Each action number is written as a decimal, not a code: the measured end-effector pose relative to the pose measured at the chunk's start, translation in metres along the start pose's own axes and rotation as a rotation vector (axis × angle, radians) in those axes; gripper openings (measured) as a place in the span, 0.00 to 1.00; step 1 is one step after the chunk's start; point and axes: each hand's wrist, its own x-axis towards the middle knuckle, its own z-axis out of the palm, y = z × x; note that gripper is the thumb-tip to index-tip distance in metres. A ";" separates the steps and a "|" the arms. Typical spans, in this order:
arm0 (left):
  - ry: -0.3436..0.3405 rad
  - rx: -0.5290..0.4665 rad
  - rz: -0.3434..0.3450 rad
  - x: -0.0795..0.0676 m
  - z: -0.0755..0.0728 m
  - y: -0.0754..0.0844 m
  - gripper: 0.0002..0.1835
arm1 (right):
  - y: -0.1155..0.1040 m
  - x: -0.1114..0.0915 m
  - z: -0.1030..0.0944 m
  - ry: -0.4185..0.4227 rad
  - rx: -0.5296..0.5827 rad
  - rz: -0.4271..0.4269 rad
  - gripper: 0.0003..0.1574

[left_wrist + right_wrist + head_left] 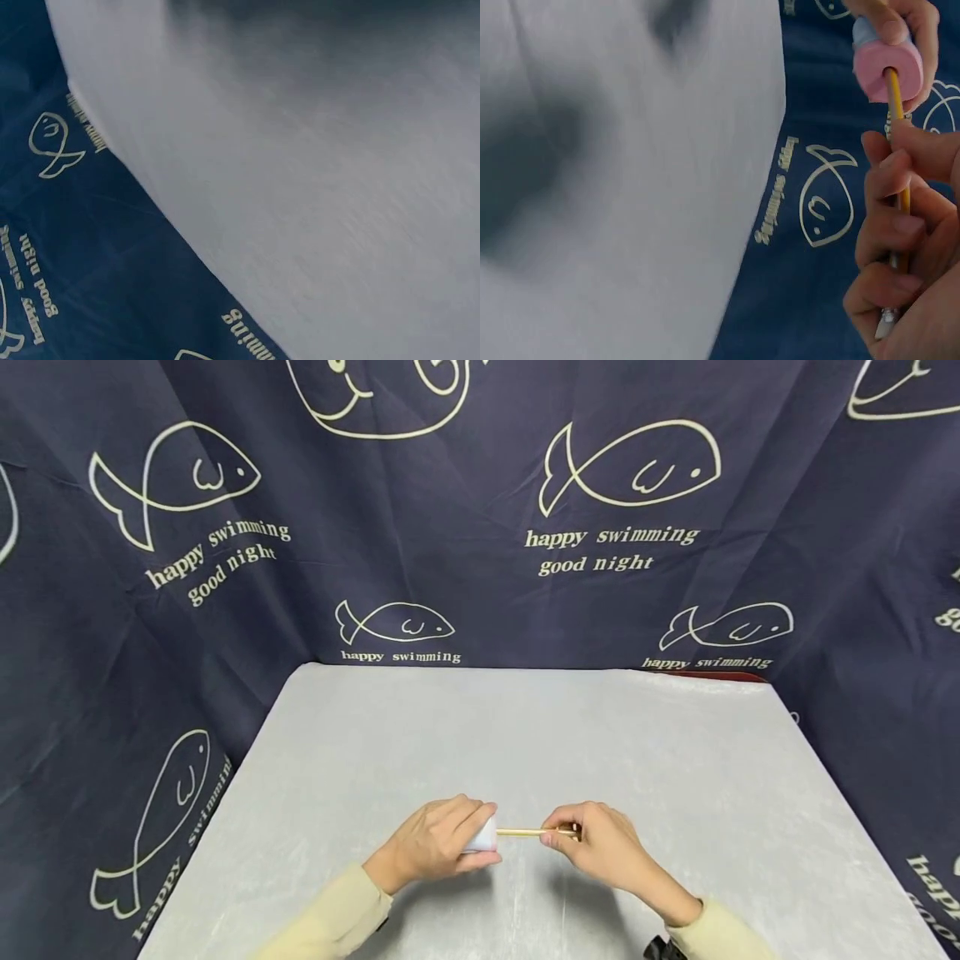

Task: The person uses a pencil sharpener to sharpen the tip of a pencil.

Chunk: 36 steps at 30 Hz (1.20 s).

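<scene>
My left hand (438, 842) grips a small pencil sharpener (486, 837), its fingers over the top and thumb below. In the right wrist view the sharpener shows a pink front face (871, 69) with a round hole and a light blue body behind. A yellow pencil (521, 832) runs level from that hole to my right hand (603, 845). Thumb and forefinger of the right hand pinch the pencil, and the other fingers curl along it. Its metal band and white eraser end (886, 324) show near the palm. The pencil's tip is hidden inside the sharpener.
Both hands are above a pale grey table (525, 735), near its front side. A dark blue curtain (480, 527) with fish drawings hangs behind and at the sides. Something red (720, 676) shows at the table's back right edge. The left wrist view shows only table and curtain.
</scene>
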 end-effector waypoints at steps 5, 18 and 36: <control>-0.139 -0.189 -0.215 0.002 -0.005 -0.002 0.23 | 0.012 -0.002 0.012 0.220 -0.136 -0.231 0.15; -0.611 -0.908 -0.979 0.018 -0.020 -0.019 0.15 | 0.028 0.010 0.021 0.699 -0.386 -0.789 0.17; -0.013 -0.120 -0.044 0.002 0.007 0.010 0.24 | 0.022 -0.015 0.015 0.220 0.098 -0.298 0.04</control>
